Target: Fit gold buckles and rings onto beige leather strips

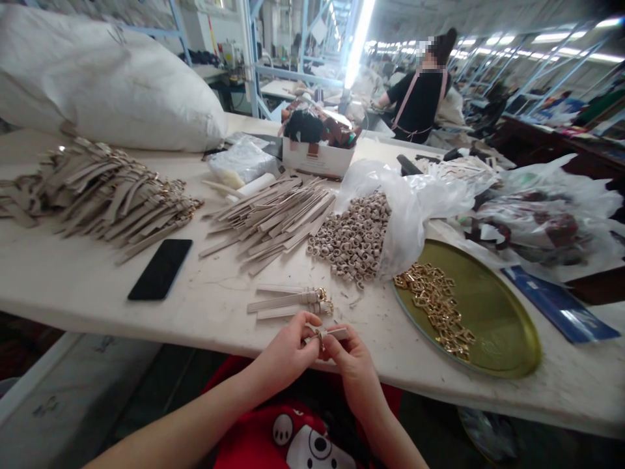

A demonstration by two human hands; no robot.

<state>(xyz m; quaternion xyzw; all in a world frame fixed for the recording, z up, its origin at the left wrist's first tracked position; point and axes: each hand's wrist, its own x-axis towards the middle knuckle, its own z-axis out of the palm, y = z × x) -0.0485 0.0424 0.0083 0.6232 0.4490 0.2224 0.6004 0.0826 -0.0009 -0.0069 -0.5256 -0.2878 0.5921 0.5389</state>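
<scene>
Close to the table's front edge, my left hand [297, 344] and my right hand [349, 350] meet around a beige strap [336, 333] with a gold buckle. Fingers of both hands are closed on it, and they hide much of the buckle. Just beyond lie a few straps with gold buckles [293, 303], side by side. Farther back a pile of plain beige straps [278, 218] sits beside a heap of small beige loops [351, 238], which spills from a clear plastic bag [405, 215]. Gold buckles [434, 306] lie on an oval olive-green tray [502, 326] to the right.
A black phone [160, 270] lies at left, before a large pile of buckled straps [112, 192]. Behind are a big white sack [107, 78] and a white box [317, 159]. A blue packet [556, 305] is right of the tray. Another person [420, 94] stands in the background.
</scene>
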